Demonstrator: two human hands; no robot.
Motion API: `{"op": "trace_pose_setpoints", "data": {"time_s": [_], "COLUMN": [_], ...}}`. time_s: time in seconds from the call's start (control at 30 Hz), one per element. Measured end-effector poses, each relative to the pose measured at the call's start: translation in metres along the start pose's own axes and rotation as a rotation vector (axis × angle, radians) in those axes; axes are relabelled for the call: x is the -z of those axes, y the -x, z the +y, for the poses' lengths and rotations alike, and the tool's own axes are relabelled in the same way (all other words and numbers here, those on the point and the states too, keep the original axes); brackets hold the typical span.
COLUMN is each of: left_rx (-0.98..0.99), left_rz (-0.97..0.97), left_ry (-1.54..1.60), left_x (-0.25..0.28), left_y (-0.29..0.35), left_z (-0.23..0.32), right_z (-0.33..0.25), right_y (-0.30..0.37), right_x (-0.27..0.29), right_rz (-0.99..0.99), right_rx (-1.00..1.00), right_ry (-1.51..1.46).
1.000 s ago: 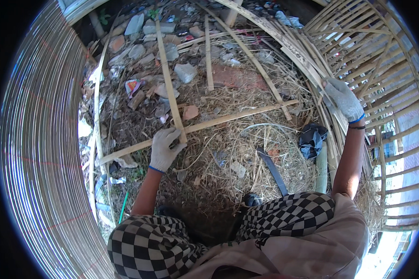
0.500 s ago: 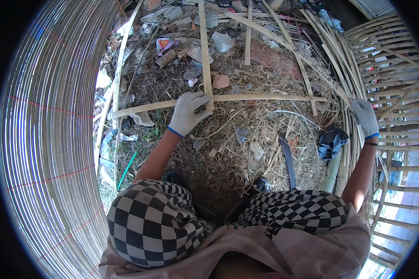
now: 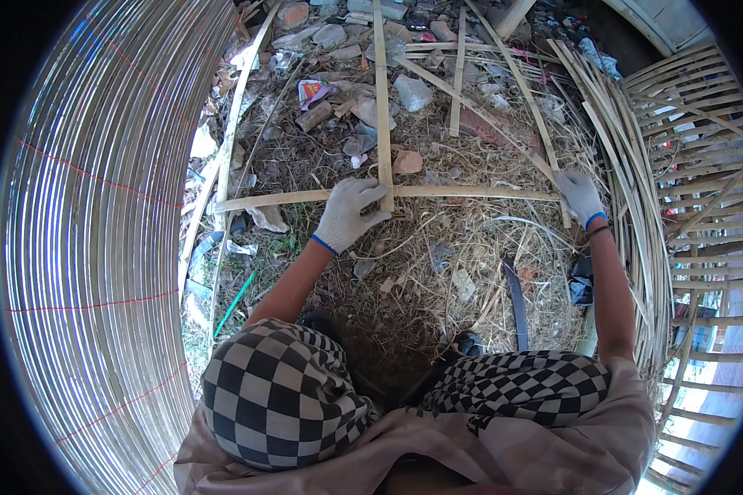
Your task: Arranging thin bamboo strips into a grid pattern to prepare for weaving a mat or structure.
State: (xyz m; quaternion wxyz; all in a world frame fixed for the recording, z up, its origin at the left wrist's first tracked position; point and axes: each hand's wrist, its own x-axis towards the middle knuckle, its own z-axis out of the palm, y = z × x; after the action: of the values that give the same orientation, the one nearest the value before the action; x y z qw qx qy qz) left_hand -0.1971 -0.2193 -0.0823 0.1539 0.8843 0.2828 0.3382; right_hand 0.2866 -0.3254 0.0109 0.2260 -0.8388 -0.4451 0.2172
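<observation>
A pale crosswise bamboo strip [image 3: 470, 191] lies on the ground before me, meeting a lengthwise bamboo strip [image 3: 382, 99] that runs away from me. Where they cross, my left hand [image 3: 348, 213], in a white knit glove with a blue cuff, grips with thumb and fingers on either side of the joint. My right hand [image 3: 583, 198], gloved alike, is closed on the near end of a slanting bamboo strip [image 3: 487, 115]. That end lies by the right end of the crosswise strip, beside another lengthwise strip [image 3: 530, 91].
A dark flat blade [image 3: 516, 305] rests on the straw between my feet and right arm. Long bamboo strips [image 3: 627, 157] are bundled at the right, before a slatted bamboo frame [image 3: 710, 198]. A bamboo screen [image 3: 99, 247] stands at the left. Stones and rubbish [image 3: 413, 92] litter the far ground.
My right hand has moved left from beside the bundled strips, bringing the slanting strip's near end to the crosswise strip. My left hand keeps its place at the crossing. The view has shifted slightly.
</observation>
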Motion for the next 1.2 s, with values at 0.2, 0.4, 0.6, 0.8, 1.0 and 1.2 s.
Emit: {"op": "trace_pose_setpoints", "data": {"time_s": [0.2,0.4,0.6,0.8,1.0,1.2], "left_rx": [0.018,0.036,0.043,0.039,-0.007,0.006], "left_rz": [-0.024,-0.039,-0.051,-0.044,-0.027,-0.029], "left_ry": [0.009,0.019,0.023,0.021,0.000,-0.007], "left_x": [-0.001,-0.002,0.000,0.000,0.001,0.003], "left_y": [0.002,0.002,0.002,0.002,0.000,0.001], "left_z": [-0.002,-0.002,-0.003,-0.002,-0.001,-0.002], "right_z": [-0.032,-0.030,-0.030,-0.039,-0.042,-0.038], "right_y": [-0.029,-0.050,-0.057,-0.056,-0.065,-0.081], "right_x": [-0.037,-0.059,-0.067,-0.066,-0.064,-0.036], "right_rz": [-0.127,-0.268,-0.310,-0.342,-0.171,0.164], "right_rx": [0.008,-0.024,0.055,0.050,0.071,0.125], "right_ry": [-0.073,-0.202,-0.144,-0.169,0.029,0.335]}}
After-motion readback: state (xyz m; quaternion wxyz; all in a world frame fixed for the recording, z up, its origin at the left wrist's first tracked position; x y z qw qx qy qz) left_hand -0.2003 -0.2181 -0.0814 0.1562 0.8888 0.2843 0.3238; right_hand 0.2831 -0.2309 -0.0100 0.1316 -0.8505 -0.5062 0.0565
